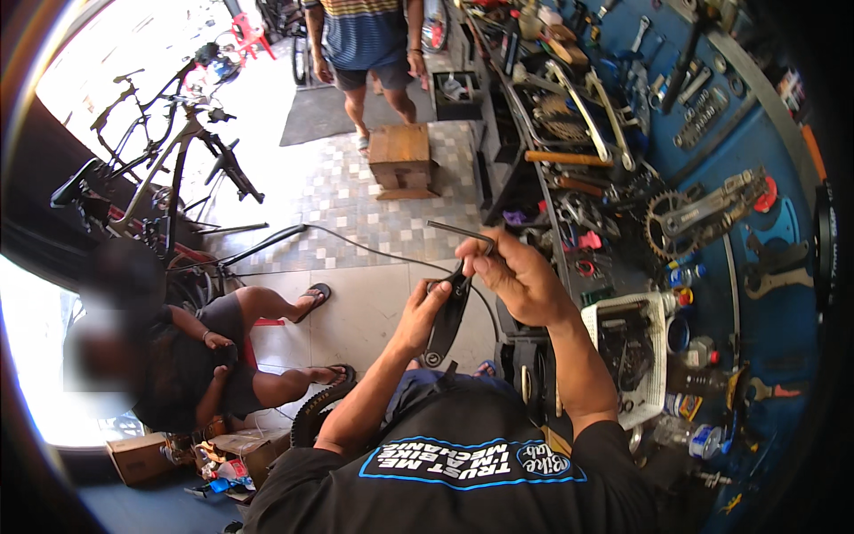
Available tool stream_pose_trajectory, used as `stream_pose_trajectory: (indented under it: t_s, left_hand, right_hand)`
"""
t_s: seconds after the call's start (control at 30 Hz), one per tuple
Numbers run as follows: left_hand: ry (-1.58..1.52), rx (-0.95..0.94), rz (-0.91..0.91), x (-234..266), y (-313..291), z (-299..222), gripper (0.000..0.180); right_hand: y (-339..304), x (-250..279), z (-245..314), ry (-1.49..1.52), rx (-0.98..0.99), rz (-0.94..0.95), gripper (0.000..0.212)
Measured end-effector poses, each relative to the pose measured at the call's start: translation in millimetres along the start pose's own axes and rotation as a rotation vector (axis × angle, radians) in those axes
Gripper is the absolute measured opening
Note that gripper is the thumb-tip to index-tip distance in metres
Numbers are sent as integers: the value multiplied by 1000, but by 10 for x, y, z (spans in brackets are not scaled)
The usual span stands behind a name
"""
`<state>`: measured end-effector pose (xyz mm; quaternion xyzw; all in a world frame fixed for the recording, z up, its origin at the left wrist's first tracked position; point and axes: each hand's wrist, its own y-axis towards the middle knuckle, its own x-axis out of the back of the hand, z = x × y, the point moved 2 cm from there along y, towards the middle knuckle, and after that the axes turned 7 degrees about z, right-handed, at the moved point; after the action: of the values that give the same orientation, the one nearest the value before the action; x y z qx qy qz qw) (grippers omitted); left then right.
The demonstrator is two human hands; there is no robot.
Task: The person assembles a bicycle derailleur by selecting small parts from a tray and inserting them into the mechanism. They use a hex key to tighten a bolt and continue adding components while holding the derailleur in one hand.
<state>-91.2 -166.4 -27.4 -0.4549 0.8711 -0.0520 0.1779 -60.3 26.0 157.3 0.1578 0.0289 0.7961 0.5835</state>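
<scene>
Just ahead of my chest, my left hand (pixel 422 313) is closed around a black bicycle crank arm (pixel 447 327). The arm slants down, and a round metal-rimmed hole shows at its lower end. In my right hand (pixel 519 280) is a dark L-shaped hex key (pixel 461 231), its long leg pointing left. The fingers of that hand are bent round the key's short side, right above the upper end of the crank arm. Whether the key's tip sits in the crank arm is hidden by my fingers.
On the right stands a bench with tools, a chainring crankset (pixel 680 214) and a white basket (pixel 663 356) of dark parts. A wooden box (pixel 400 160) is on the tiled floor ahead, near a standing person (pixel 365 36). Left are a seated person (pixel 191 365) and bicycle frames (pixel 182 138).
</scene>
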Motion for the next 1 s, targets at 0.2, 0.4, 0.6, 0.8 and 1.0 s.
stream_pose_trajectory:
  t_s: [0.2,0.4,0.6,0.8,1.0]
  left_hand:
    - [-115,35,-9,75,-201,-349,49]
    - [-106,-2,-62,166,-384,-474,50]
    - [-188,28,-83,107,-466,-512,46]
    - [-110,18,-94,252,-414,-282,49]
    - [-144,29,-78,209,-382,-329,54]
  right_hand:
    - [210,-129,46,-116,106,57,13]
    - [332,-291,-231,-89,161,2,22]
    - [415,-479,-353,464,163,75,21]
    - [372,-494,-169,133,146,154,18]
    - [336,-417,-210,-126,130,-2,11]
